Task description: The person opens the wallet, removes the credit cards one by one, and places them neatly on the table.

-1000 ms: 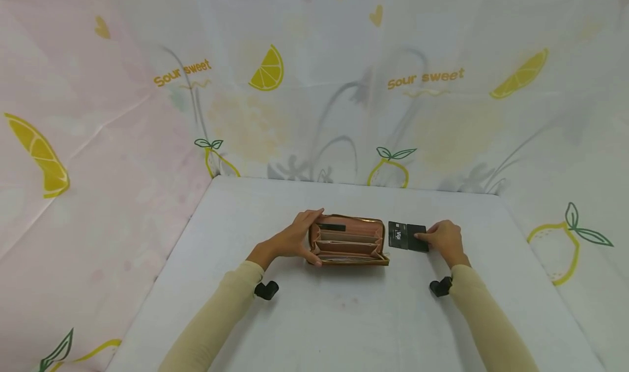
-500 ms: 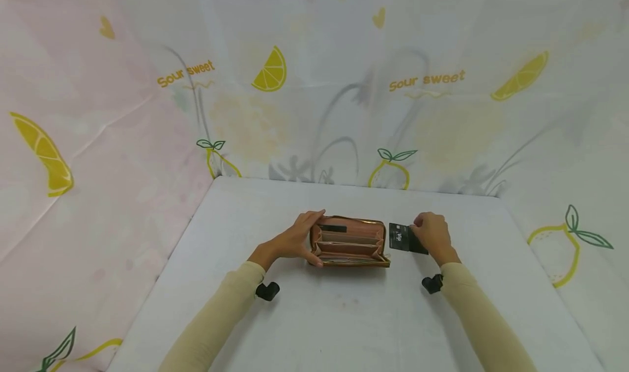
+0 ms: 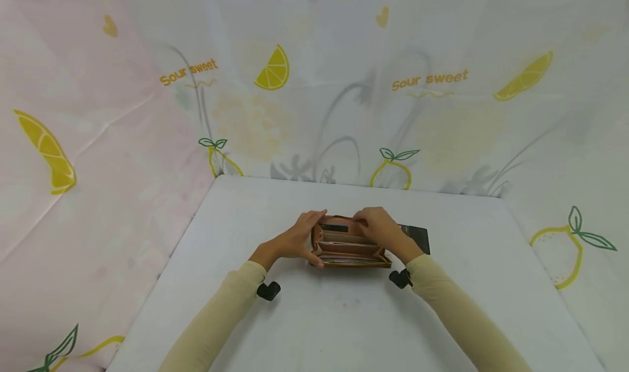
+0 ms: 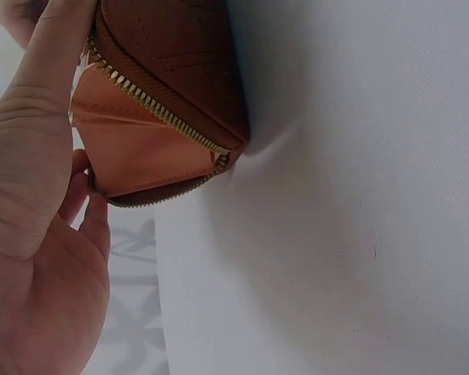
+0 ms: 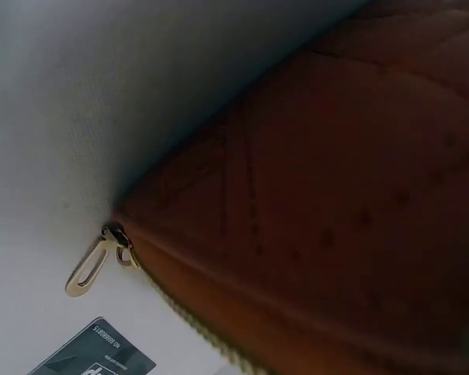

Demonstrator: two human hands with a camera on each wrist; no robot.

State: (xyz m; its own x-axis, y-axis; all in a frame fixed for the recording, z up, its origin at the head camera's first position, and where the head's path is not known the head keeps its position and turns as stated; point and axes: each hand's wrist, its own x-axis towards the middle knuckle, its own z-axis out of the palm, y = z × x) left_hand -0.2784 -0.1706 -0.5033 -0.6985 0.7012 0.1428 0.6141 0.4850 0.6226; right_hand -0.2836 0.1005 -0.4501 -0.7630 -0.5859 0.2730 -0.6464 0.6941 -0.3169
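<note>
Currently, a brown, stitched, leather-look wallet [image 3: 346,247] sits on the surface with its mouth open, showing tan dividers and, in the near slot, the edges of thin pale sheets [image 3: 346,260]. A small dark rectangular strip [image 3: 335,228] shows inside its far wall; any writing there is too small to read. A gold-toothed zip [image 4: 160,107] runs around the rim, ending in a looped golden zip pull [image 5: 77,289].

The person's left hand [image 3: 295,240] holds the wallet's left end, the fingers and thumb spread wide from far rim to near rim. The right hand [image 3: 380,230] is at the far right part, its fingertips at the far rim; whether they pinch it cannot be told.

Just beyond the wallet's right end lies a flat black card [image 3: 419,240], partly hidden by the right wrist. The right wrist view shows it bearing upside-down print, apparently "NO.88888815", and larger white letters cut off by the picture's edge.

Pale yellow sleeves [image 3: 211,317] end near black wrist-worn devices [image 3: 268,291]. Behind the white surface [image 3: 334,328], a lemon-printed fabric backdrop [image 3: 314,115] twice reads "Sour sweet" in orange.
</note>
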